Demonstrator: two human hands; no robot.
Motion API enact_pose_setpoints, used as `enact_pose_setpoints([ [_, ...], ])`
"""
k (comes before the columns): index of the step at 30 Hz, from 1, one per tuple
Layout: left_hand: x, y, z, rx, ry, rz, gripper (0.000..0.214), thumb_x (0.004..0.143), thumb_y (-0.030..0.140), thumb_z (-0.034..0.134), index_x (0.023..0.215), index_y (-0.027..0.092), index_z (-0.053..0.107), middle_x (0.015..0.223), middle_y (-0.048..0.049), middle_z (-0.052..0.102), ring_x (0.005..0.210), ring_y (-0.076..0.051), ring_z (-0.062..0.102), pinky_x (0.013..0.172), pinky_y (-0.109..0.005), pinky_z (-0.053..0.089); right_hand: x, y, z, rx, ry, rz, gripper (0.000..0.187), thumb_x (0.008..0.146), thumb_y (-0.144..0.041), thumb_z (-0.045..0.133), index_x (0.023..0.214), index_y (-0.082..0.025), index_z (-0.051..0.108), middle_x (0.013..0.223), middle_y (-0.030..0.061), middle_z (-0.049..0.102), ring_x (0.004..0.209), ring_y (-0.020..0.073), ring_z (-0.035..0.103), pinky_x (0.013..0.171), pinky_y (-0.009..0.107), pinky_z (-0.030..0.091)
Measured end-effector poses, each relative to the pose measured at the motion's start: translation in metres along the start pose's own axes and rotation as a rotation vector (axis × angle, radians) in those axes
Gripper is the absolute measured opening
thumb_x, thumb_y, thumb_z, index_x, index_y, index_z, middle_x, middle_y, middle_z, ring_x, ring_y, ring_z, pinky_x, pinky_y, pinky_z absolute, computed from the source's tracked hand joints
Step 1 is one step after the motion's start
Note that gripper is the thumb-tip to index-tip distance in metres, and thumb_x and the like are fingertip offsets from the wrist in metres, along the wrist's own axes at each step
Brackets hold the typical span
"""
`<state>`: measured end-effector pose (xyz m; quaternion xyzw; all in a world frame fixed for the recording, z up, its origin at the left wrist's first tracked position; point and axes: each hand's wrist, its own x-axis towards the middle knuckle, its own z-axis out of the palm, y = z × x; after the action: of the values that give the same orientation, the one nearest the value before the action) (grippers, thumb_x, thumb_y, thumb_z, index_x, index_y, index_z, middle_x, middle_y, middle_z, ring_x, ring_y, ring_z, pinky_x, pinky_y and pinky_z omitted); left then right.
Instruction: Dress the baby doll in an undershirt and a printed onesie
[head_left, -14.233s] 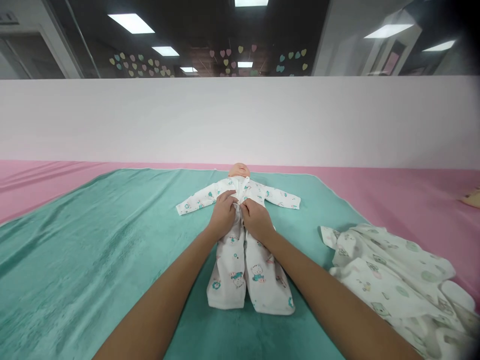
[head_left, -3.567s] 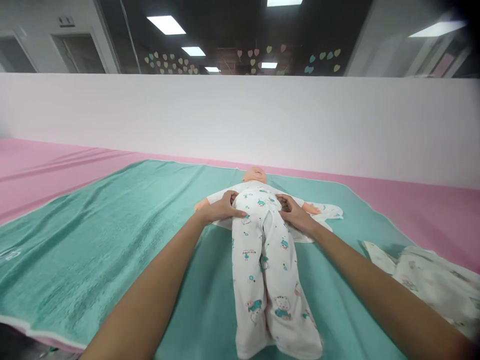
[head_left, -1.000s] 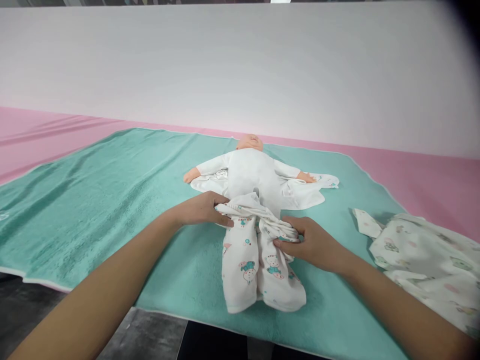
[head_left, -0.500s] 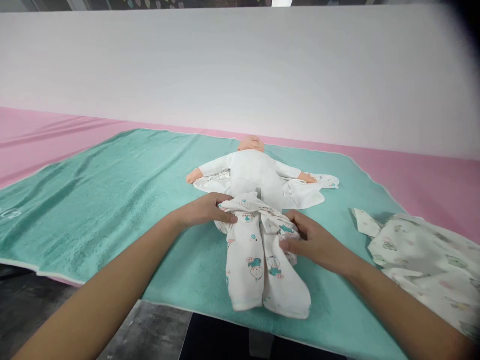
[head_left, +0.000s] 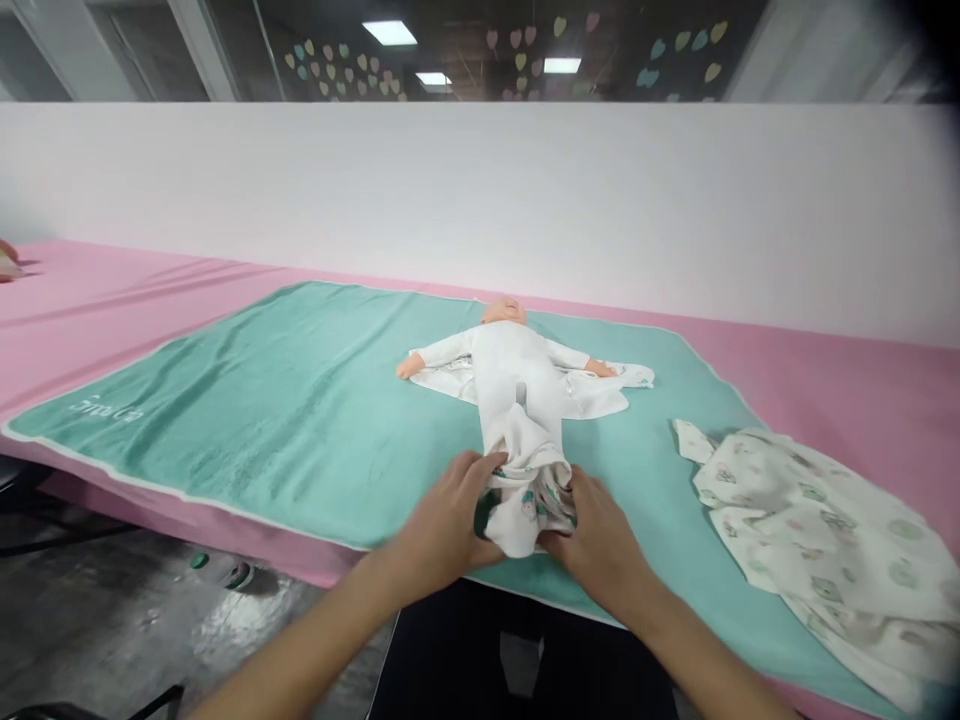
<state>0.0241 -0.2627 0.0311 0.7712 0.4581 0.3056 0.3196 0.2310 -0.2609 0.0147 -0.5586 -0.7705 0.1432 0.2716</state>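
Observation:
A baby doll (head_left: 514, 365) in a plain white suit lies face up on a teal towel (head_left: 300, 400), arms spread, its head toward the white wall. The printed white romper (head_left: 529, 495) is bunched low around the doll's legs near the towel's front edge. My left hand (head_left: 450, 520) grips the bunched romper on its left side, fingers curled into the cloth. My right hand (head_left: 596, 535) grips the same bundle on its right side. The romper's open top half (head_left: 600, 395) lies flat under the doll's arms.
A second printed garment (head_left: 810, 530) lies crumpled on the right of the towel. The towel covers a pink table (head_left: 825, 390) backed by a low white wall (head_left: 480, 190). The grey floor (head_left: 112, 590) shows at lower left, with a small green object on it.
Both hands have pulled the printed romper further down the doll's legs toward the towel's front edge, bunching it tighter. The view has tilted up and back.

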Motion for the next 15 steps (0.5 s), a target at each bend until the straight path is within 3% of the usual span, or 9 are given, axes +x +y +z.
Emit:
enact_pose_setpoints([
  [3, -0.006, 0.005, 0.017, -0.073, 0.128, -0.100, 0.064, 0.065, 0.016, 0.064, 0.124, 0.025, 0.042, 0.118, -0.0076, 0.054, 0.108, -0.026, 0.051, 0.093, -0.042, 0.042, -0.012, -0.004, 0.004, -0.124, 0.130, -0.072, 0.032, 0.070, -0.015, 0.055, 0.101, -0.020, 0.046, 0.094, 0.0086, 0.059, 0.086, 0.0266, 0.055, 0.073, 0.039, 0.043],
  [9, -0.041, 0.025, 0.032, -0.300, 0.213, -0.264, 0.065, 0.060, 0.013, 0.062, 0.120, 0.027, 0.042, 0.114, -0.0057, 0.059, 0.099, -0.026, 0.056, 0.082, -0.041, 0.047, -0.048, -0.021, 0.000, -0.148, 0.274, -0.030, 0.013, 0.079, -0.023, 0.050, 0.092, -0.023, 0.050, 0.079, 0.0084, 0.062, 0.074, 0.0279, 0.057, 0.066, 0.040, 0.045],
  [12, -0.065, 0.029, 0.039, -0.331, 0.248, -0.246, 0.057, 0.064, 0.017, 0.061, 0.118, 0.029, 0.044, 0.110, -0.0049, 0.060, 0.095, -0.025, 0.058, 0.081, -0.040, 0.048, -0.068, -0.034, -0.011, 0.080, 0.127, 0.121, 0.032, 0.077, -0.025, 0.051, 0.109, -0.026, 0.052, 0.094, 0.0072, 0.065, 0.083, 0.0279, 0.060, 0.070, 0.039, 0.048],
  [15, -0.089, 0.029, 0.043, -0.361, 0.229, -0.164, 0.045, 0.069, 0.028, 0.062, 0.113, 0.029, 0.049, 0.106, -0.0053, 0.062, 0.092, -0.024, 0.059, 0.081, -0.038, 0.048, -0.087, -0.047, -0.027, 0.350, -0.177, 0.190, 0.050, 0.070, -0.028, 0.054, 0.120, -0.025, 0.051, 0.104, 0.0062, 0.064, 0.090, 0.0266, 0.061, 0.076, 0.038, 0.050],
])
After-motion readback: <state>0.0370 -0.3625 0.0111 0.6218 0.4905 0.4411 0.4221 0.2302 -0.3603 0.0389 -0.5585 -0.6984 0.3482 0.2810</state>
